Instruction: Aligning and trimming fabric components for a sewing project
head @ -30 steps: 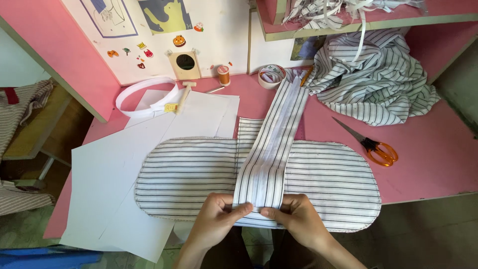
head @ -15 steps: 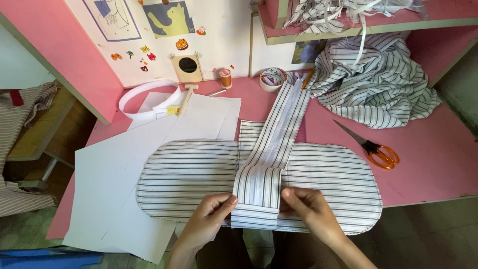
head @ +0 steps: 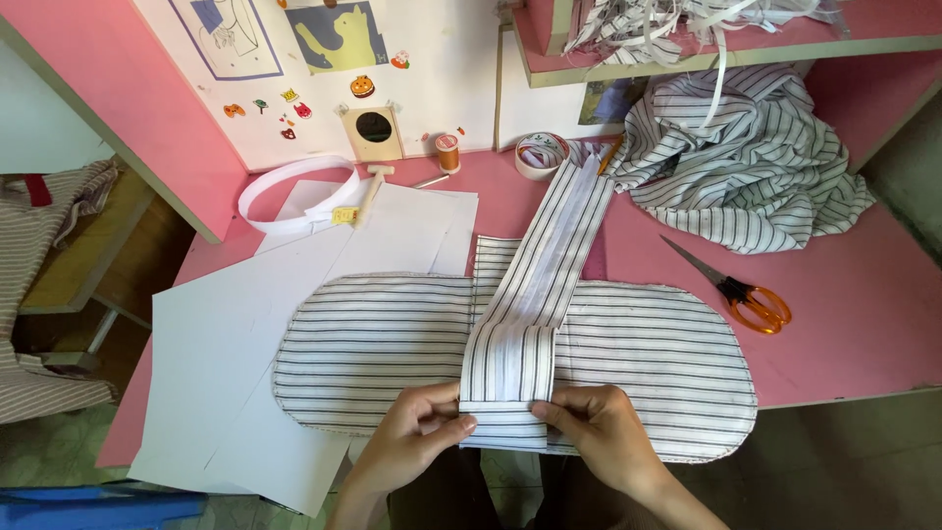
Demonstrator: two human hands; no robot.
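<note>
At the near edge of the pink worktop (head: 863,324), both hands pinch the folded lower end of a long striped fabric strip (head: 535,294). Left hand (head: 417,437) has its fingers (head: 453,428) curled shut on the strip's left corner; right hand (head: 599,432) has its fingers (head: 546,410) closed on the right corner. Strip lies across an oval striped fabric panel (head: 648,353), its long axis running from the hands up and slightly right toward a tape roll (head: 541,155). Orange-handled scissors (head: 741,292) lie well apart, to the right.

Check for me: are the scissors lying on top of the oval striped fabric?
No, the orange-handled scissors lie on the bare pink table, beside the fabric.
</note>
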